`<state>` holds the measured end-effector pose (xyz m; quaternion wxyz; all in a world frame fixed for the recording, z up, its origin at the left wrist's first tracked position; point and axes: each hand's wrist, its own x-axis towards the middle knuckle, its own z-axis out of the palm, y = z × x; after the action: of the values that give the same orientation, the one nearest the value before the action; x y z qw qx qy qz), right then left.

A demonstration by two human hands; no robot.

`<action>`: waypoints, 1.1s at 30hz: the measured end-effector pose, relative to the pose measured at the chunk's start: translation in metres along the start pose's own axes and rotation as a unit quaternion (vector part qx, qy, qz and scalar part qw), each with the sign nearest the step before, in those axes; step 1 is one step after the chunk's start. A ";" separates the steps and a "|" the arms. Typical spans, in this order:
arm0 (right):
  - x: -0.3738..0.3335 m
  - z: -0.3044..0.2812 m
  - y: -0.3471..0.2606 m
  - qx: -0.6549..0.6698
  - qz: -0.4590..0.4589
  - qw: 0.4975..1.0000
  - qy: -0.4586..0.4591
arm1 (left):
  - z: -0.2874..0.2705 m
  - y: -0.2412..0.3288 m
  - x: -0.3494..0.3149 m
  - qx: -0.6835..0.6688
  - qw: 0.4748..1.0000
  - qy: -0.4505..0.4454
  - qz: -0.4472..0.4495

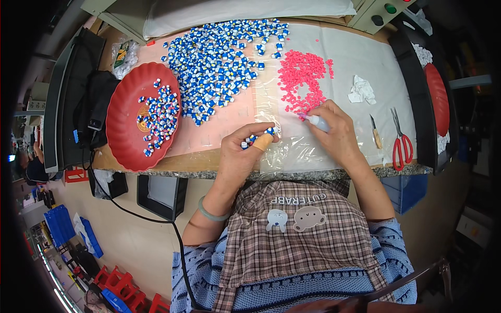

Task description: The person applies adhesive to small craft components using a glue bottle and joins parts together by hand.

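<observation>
The left hand [241, 151] is pinching a few tiny, light, rigid-looking blue-and-white plastic pieces [254, 137] at the bench's [313, 169] near edge, best gripped by their sides, while the right hand [334, 130], at three o'clock, is curling closed round a small white squeeze bottle [317, 122].

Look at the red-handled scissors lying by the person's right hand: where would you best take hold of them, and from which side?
Take the scissors by the red handle loops, coming from the near table edge: the loops lie toward the person, and the closed blades point away.

Stone-edged workbench [209, 173] over beige floor [141, 245]
</observation>
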<state>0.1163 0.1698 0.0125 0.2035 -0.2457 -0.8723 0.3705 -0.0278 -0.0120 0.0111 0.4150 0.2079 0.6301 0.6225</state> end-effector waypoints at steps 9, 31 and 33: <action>0.005 0.001 0.000 -0.078 -0.079 0.993 -0.041 | -0.005 -0.008 0.001 -0.035 0.999 0.008 0.025; 0.015 -0.013 -0.001 -0.066 -0.117 0.978 -0.157 | -0.029 -0.002 0.003 -0.033 0.997 0.054 0.036; 0.016 -0.013 -0.002 -0.069 -0.116 0.978 -0.158 | -0.030 -0.002 0.003 -0.037 0.997 0.053 0.038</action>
<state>0.1102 0.1845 0.0252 0.0872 -0.0942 -0.9397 0.3171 -0.0522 -0.0281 0.0045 0.3651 0.1829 0.6193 0.6706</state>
